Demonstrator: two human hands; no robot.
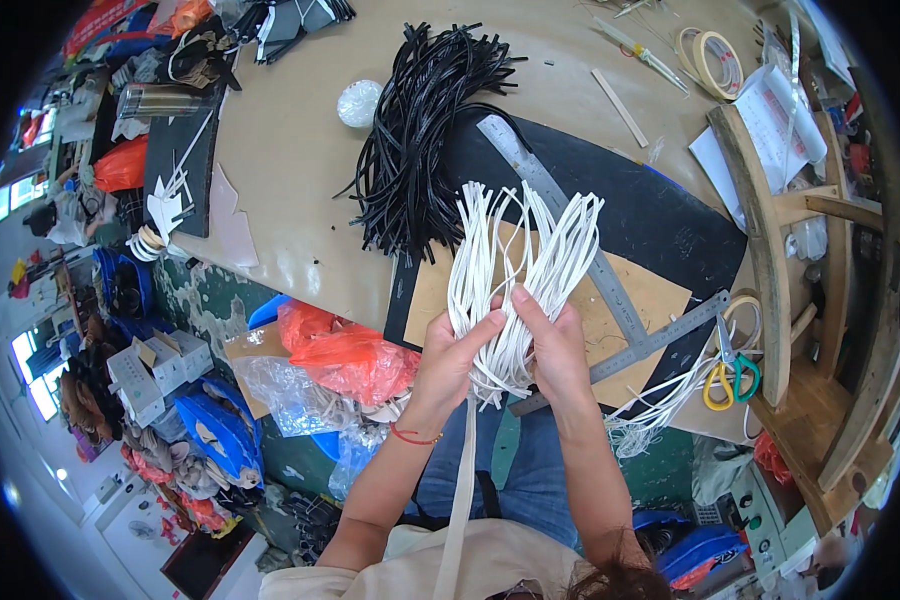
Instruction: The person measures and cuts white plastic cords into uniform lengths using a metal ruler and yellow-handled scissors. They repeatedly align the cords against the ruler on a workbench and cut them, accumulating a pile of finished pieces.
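A thick bundle of thin white cords (pixel 530 260) is gathered between my two hands, its loose ends fanned out away from me. My left hand (pixel 450 358) wraps around the left side of the bundle, thumb laid across the cords. On the other side, my right hand (pixel 558 348) grips it the same way, and the thumbs are close together. Below the hands the near ends hang down. Beneath the bundle lie a tan board (pixel 655 290), a black mat (pixel 660 210) and two metal rulers, one slanting (pixel 610 295) and one lower down (pixel 670 326). A heap of black cords (pixel 415 140) rests just beyond.
Scissors (pixel 736 374) with yellow and green handles and more white cords (pixel 660 415) lie at the right. A wooden frame (pixel 755 230) stands there too. Masking tape rolls (pixel 718 66) and a thin strip (pixel 620 108) lie farther back. Red plastic bags (pixel 355 355) sit left, below the table edge.
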